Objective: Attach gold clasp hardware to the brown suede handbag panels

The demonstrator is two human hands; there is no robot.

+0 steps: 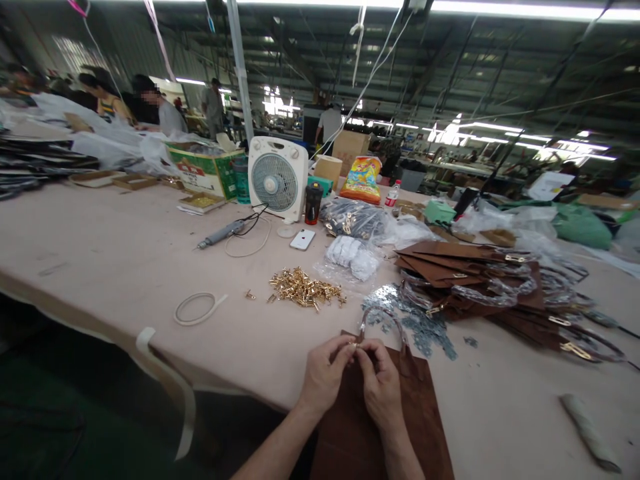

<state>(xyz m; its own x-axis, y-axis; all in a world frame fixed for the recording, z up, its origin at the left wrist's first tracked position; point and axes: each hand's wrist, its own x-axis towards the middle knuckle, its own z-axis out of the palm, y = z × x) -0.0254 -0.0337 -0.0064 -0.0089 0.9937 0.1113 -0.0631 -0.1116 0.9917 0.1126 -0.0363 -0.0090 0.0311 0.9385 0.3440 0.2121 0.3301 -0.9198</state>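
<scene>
A brown handbag (pixel 423 400) lies at the table's front edge, its plastic-wrapped handle (pixel 385 312) arching away from me. Over its top edge, my left hand (pixel 323 370) and my right hand (pixel 383 380) meet fingertip to fingertip. Both are closed in a pinch on a small gold metal fitting (pixel 355 345), mostly hidden by the fingers. Just beyond is a heap of gold metal fittings (pixel 305 289). Flat grey metal plates (pixel 420 327) are scattered to the right of the handle.
Brown bags (pixel 480 280) are stacked at right, near a grey roll (pixel 590 432). Farther back stand a fan (pixel 277 177), a dark tumbler (pixel 313 203) and a phone (pixel 303 239). A power screwdriver (pixel 220 235) and a tape ring (pixel 195 309) lie left. Several people work in the background.
</scene>
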